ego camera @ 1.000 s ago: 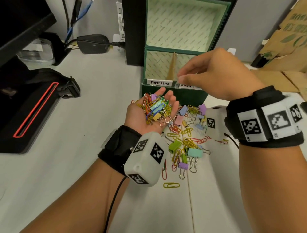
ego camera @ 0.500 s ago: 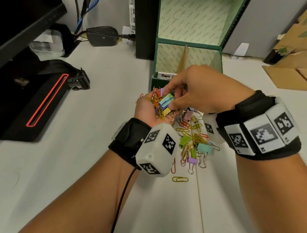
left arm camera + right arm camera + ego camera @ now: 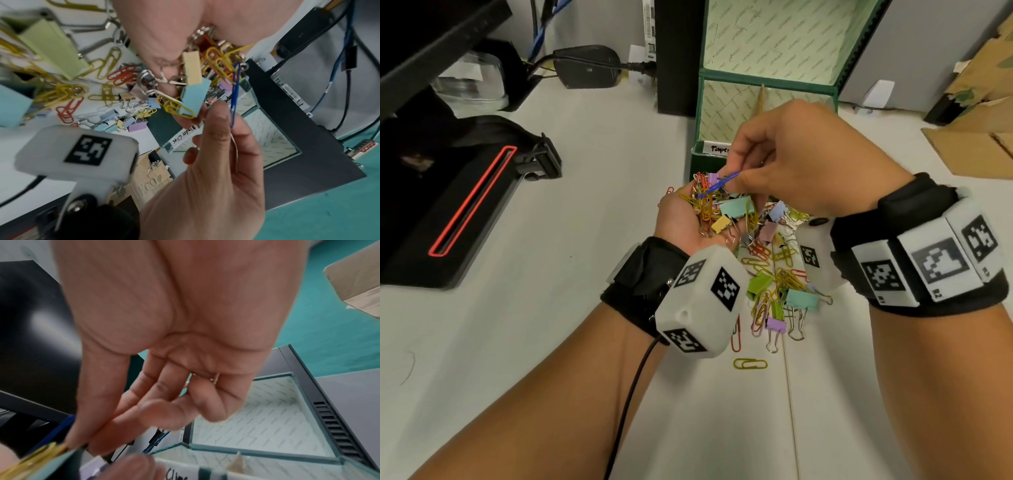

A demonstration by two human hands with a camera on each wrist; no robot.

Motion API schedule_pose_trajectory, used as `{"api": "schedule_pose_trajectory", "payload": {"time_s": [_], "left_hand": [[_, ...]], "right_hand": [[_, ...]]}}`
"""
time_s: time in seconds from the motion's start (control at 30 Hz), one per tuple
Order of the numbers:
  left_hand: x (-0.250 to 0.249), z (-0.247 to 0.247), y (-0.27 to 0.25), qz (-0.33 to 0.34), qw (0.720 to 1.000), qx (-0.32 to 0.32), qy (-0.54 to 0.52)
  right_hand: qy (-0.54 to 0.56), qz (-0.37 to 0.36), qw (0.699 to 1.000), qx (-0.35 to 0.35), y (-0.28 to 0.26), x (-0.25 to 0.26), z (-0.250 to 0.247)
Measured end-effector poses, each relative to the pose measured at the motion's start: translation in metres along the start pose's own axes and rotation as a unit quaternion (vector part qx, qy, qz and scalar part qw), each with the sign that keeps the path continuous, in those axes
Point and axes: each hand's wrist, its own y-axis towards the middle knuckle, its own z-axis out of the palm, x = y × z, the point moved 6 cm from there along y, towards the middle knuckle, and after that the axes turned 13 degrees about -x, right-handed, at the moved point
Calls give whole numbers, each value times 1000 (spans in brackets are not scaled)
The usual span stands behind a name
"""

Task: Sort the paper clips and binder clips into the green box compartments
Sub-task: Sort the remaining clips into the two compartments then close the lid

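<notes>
My left hand is held palm up in front of the green box, carrying a heap of coloured paper clips and binder clips, among them a teal binder clip and a yellow one. My right hand is above that palm and pinches a blue paper clip between thumb and forefinger; its lower end is still in the heap. The box stands with its lid up, with labels "Paper Clips" and "Binder Clips" on its front.
More clips lie in a pile on the white table under my wrists, and a single yellow-green paper clip lies nearer me. A black device with a red outline sits at left, cardboard at right, a black tower beside the box.
My right hand came down from over the box to the left palm and has taken hold of the blue paper clip. The left hand stayed palm up with its heap.
</notes>
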Motion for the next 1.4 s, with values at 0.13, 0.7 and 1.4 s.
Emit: {"api": "schedule_pose_trajectory", "payload": {"time_s": [0.13, 0.7, 1.4], "left_hand": [[0, -4, 1, -26, 1000, -10, 9], [8, 4, 7, -105, 986, 30, -127], [14, 3, 16, -132, 984, 49, -111]], "right_hand": [[-56, 6, 997, 53, -5, -3, 2], [66, 41, 997, -17, -5, -8, -19], [32, 145, 937, -316, 14, -84, -58]]}}
